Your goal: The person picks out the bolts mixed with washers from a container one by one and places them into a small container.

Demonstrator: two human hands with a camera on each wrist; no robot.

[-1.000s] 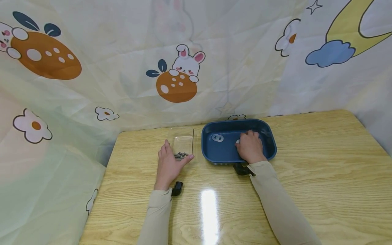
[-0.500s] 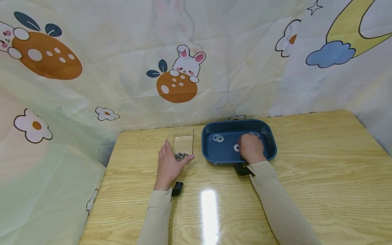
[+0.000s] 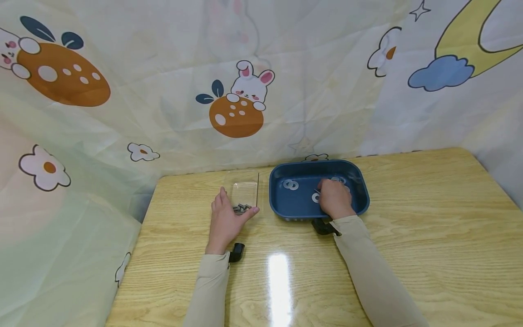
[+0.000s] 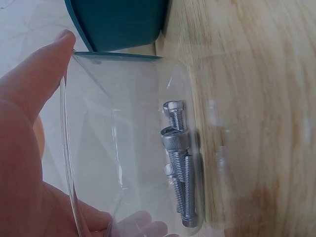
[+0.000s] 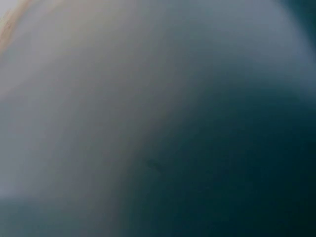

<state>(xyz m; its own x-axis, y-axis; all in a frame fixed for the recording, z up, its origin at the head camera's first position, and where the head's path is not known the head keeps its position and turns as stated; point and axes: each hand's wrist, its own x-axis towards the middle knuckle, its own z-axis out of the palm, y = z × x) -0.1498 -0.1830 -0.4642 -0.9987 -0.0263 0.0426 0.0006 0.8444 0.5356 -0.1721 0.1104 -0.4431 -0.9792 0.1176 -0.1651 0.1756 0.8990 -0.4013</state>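
Note:
My left hand [image 3: 224, 222] grips a clear plastic box [image 4: 123, 113] around its near end, thumb on one side and fingers on the other. Inside the box lie several socket-head bolts [image 4: 177, 148]. My right hand [image 3: 336, 199] reaches down into a blue tray [image 3: 286, 215] with its fingers curled. It pinches what looks like a washer [image 3: 318, 190], seen edge-on at the fingertips. Flat washers lie in the tray: a pair [image 3: 290, 184] at the left, one washer [image 3: 316, 198] beside the hand, others [image 3: 337, 180] behind it. The right wrist view is too blurred to show the fingers.
Both containers stand side by side near the back of a wooden table [image 3: 269, 240], the box left of the tray. A printed cloth [image 3: 180, 122] hangs close behind them. Black wrist mounts [image 3: 237, 252] sit at both cuffs.
In the tray my right hand has drawn its fingers in, uncovering washers beside and behind it. A thin edge now shows at its fingertips. My left hand and the box stay still.

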